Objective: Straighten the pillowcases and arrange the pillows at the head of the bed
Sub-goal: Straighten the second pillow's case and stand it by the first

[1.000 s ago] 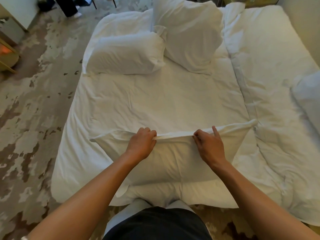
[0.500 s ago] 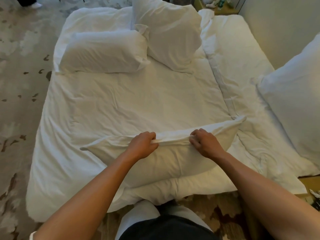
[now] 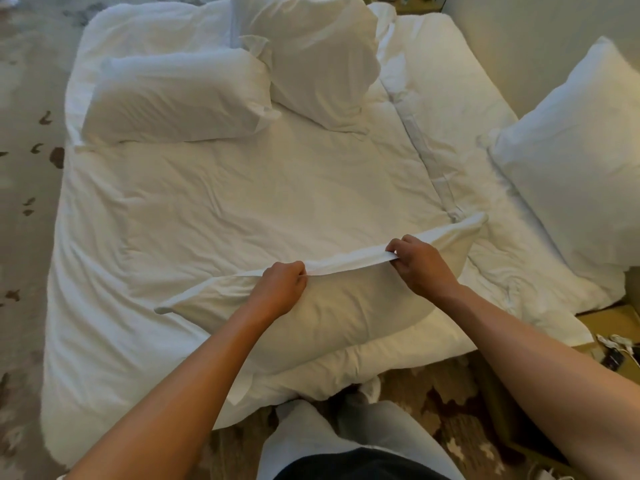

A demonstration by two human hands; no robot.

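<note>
A white pillow (image 3: 332,306) is laid across the near edge of the bed (image 3: 242,209), its long side running left to right and its far-right corner raised slightly. The far hem of its pillowcase (image 3: 349,263) is pulled taut between both hands. The hem is gripped by the left hand (image 3: 282,289) with the fingers curled into a fist around the cloth, and it is pinched by the right hand (image 3: 420,268) between the thumb and bent fingers. The hands are held apart, with a stretched strip of fabric between them. Two more pillows are seen at the far end: one (image 3: 176,98) laid flat on the far left, another (image 3: 318,53) propped just beside it to the right. A fourth pillow (image 3: 575,150) is leaned against the wall (image 3: 519,39) on the right.
</note>
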